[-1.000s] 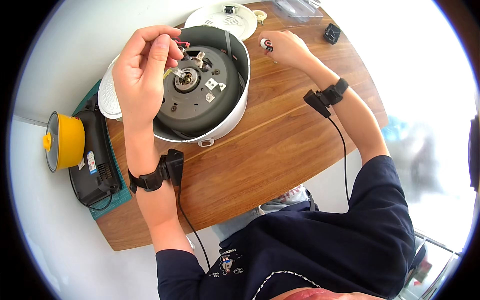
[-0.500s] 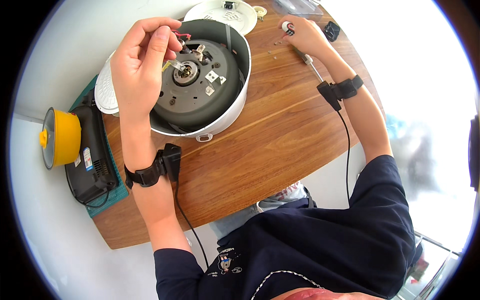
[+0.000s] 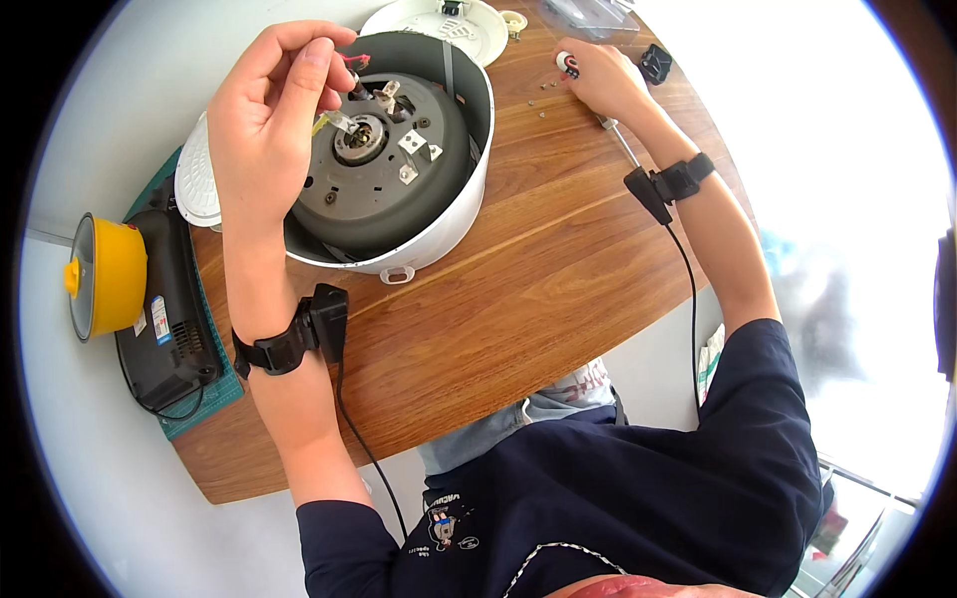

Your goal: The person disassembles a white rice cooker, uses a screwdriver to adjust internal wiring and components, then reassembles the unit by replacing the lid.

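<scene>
Head view, looking down on a wooden table [image 3: 538,289]: a white round cooker body [image 3: 399,159] lies with its grey underside plate [image 3: 374,184] facing up, at about 11 o'clock in the picture. The left hand [image 3: 269,110] hovers over the cooker's upper left rim, fingers drawn together in a narrow pinch on a small part with a red tip [image 3: 354,62], just above the metal hub [image 3: 361,140] at the plate's centre. Two small metal tabs [image 3: 414,149] stand on the plate to the right of the hub.

At 1 o'clock the right hand [image 3: 598,80] rests on the table top, fingers curled around a small white and red piece [image 3: 568,64]; how firmly it is held cannot be told. A few tiny screws [image 3: 543,95] lie on the wood just left of that hand, and a small black block [image 3: 655,63] sits just to its right. A white round lid [image 3: 439,22] lies at 12 o'clock, touching or nearly touching the cooker's far rim.

At 9 o'clock, off the table's left end, a yellow pot with a glass lid [image 3: 105,277] stands beside a black appliance [image 3: 164,299] on a green mat [image 3: 214,394]. Both wrists carry black strapped devices with cables.
</scene>
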A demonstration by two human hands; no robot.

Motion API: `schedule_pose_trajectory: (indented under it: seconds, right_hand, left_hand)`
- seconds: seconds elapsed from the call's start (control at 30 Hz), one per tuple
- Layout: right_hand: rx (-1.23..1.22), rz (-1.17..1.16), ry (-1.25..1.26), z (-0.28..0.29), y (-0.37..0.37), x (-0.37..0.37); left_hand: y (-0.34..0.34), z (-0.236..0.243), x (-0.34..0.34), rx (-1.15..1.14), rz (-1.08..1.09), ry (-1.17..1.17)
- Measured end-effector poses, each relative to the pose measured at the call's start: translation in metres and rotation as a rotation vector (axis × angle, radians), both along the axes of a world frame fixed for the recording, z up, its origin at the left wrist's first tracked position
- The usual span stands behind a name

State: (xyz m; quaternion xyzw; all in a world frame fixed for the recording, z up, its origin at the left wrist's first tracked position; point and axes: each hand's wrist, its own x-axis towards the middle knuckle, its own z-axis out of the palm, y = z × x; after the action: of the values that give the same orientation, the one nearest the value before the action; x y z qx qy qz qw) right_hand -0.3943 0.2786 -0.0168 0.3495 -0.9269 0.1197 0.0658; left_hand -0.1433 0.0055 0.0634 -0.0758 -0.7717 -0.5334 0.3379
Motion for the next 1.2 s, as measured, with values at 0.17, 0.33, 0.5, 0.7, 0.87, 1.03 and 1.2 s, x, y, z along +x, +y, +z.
schedule_pose_trajectory:
  seconds: [0.17, 0.33, 0.5, 0.7, 0.87, 1.03, 1.2]
  right_hand:
    - [0.060, 0.018, 0.064, 0.004, -0.012, 0.001]
    - [0.121, -0.003, 0.072, -0.003, -0.016, -0.006]
    - [0.132, -0.012, 0.062, -0.004, -0.019, -0.005]
    - [0.060, 0.049, 0.049, -0.001, -0.023, 0.007]
    - [0.041, 0.033, 0.049, -0.003, -0.022, -0.001]
    - [0.042, -0.008, 0.074, 0.002, -0.025, -0.014]
    - [0.053, 0.028, 0.102, 0.003, -0.036, -0.030]
  left_hand:
    - [0.000, -0.001, 0.001, 0.020, -0.006, -0.005]
    - [0.001, -0.002, -0.002, 0.023, -0.017, -0.003]
    - [-0.004, -0.002, 0.000, -0.051, -0.025, -0.031]
    - [-0.006, -0.001, -0.001, -0.064, 0.016, -0.039]
    - [-0.011, -0.003, -0.004, -0.050, 0.006, -0.041]
    - [-0.011, -0.002, -0.003, -0.049, 0.026, -0.047]
    - [-0.004, 0.001, 0.000, -0.010, 0.019, -0.054]
